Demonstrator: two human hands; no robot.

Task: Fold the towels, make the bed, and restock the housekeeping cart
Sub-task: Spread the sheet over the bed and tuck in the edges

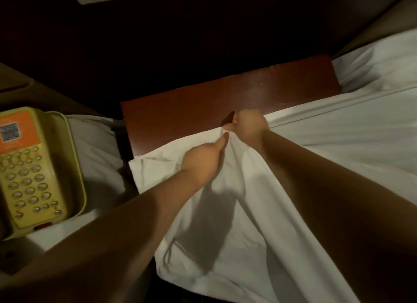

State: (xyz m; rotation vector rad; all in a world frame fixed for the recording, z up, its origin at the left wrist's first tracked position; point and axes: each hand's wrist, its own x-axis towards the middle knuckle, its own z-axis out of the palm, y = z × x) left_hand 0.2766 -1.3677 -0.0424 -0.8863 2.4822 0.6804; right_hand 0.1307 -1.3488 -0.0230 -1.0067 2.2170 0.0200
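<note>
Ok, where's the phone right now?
Head view, far left: the yellow phone rests on white cloth, left of the brown wooden board and the left hand.

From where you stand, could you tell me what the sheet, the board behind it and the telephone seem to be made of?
The sheet looks like woven fabric, matte white, perhaps cotton or a blend: it bunches in soft folds at the right hand. The board looks like wood or veneer, reddish brown with a soft sheen. The telephone seems moulded plastic, yellowish, with rounded keys.
</note>
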